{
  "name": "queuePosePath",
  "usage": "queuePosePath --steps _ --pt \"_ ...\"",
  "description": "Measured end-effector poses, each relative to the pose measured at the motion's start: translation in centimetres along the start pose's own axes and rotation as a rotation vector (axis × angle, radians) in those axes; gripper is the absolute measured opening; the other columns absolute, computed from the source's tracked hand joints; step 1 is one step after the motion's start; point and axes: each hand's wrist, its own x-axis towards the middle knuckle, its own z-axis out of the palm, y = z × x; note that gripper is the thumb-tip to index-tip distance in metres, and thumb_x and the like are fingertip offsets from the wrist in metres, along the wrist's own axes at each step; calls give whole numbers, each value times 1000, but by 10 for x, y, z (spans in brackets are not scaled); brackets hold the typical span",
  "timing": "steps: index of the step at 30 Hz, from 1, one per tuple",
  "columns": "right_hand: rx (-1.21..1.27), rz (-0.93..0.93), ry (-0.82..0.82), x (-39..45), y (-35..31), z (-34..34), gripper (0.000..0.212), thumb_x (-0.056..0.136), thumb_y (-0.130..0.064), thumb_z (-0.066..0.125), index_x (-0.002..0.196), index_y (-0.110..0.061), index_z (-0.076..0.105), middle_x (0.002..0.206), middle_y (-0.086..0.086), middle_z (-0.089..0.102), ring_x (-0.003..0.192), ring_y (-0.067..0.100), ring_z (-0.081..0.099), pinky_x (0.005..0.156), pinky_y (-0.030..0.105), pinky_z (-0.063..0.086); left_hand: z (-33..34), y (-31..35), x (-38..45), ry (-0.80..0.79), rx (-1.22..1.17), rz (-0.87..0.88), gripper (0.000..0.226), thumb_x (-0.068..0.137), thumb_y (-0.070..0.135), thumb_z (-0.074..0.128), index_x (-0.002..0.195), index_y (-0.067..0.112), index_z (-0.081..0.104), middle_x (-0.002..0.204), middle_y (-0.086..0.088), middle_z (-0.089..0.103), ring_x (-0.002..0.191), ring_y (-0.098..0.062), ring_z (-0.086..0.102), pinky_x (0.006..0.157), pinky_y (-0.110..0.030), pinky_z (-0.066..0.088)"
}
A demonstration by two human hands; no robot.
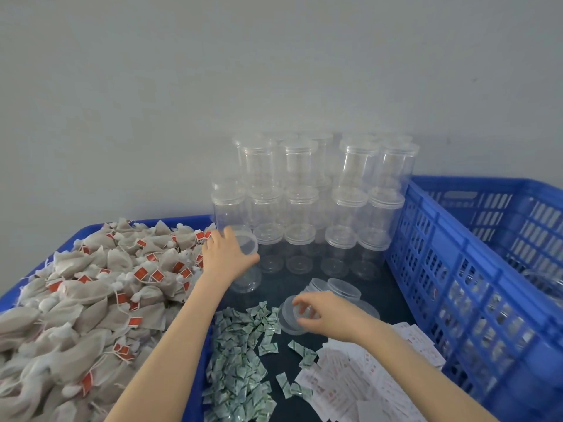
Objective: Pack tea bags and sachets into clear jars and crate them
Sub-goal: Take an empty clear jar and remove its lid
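Tea bags (91,296) fill the tray (195,360) at left. Stacked jars (307,202) stand against the wall behind the surface (274,354). Sachets (240,354) lie before them, paper slips (365,379) to their right. The crate (457,269) stands rightmost.

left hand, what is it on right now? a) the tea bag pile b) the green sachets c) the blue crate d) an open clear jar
d: the left hand grips an open clear jar at its rim, beside the tea bag pile.
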Motion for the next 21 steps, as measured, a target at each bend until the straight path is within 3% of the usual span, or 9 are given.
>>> queuePosePath --steps 6,10,13,16,19,21 --pt "356 4 272 13 1 -15 89 83 -40 78 154 -19 28 152 -3 40 130 9 44 107 29 39 -52 30 -21 -232 -156 227 85 74 64 64 143 25 33 133 -10 32 124 -31 38 96 -41 37" --pt "552 -35 285 19 1 -19 122 62 -49 90 157 -24 18 157 -7 36 142 9 34 110 28 33 -64 47 -40 -445 -306 388 81 69 61 70 137 32 36 122 6 32 108 -13 45 78 -23 38" --pt "817 -219 223 20 2 -12 115 54 -40 93 149 -25 30 141 -17 54 135 8 47 105 25 43 -65 54 -48 -539 -424 457 81 66 58 71 134 34 36 126 10 34 115 -8 44 86 -22 38" --pt "983 -209 211 19 -1 2 115 41 -38 97 139 -5 44 110 -13 69 104 -2 64 85 19 52 -61 58 -55 -552 -492 473 78 62 62 69 130 33 44 132 15 45 121 -3 44 94 -22 37" --pt "974 -112 386 20 -7 13 90 43 -30 82 121 3 54 84 -18 71 77 -10 64 66 10 48 -61 63 -61 -536 -607 473 65 63 57 70 123 38 52 127 18 54 121 -1 49 98 -23 39" --pt "860 -43 554 20 -17 16 83 49 -35 83 120 -8 51 94 -16 68 82 -13 63 64 6 46 -57 74 -65 -404 -616 432 63 68 50 73 126 38 53 129 16 55 121 -4 50 100 -26 39"
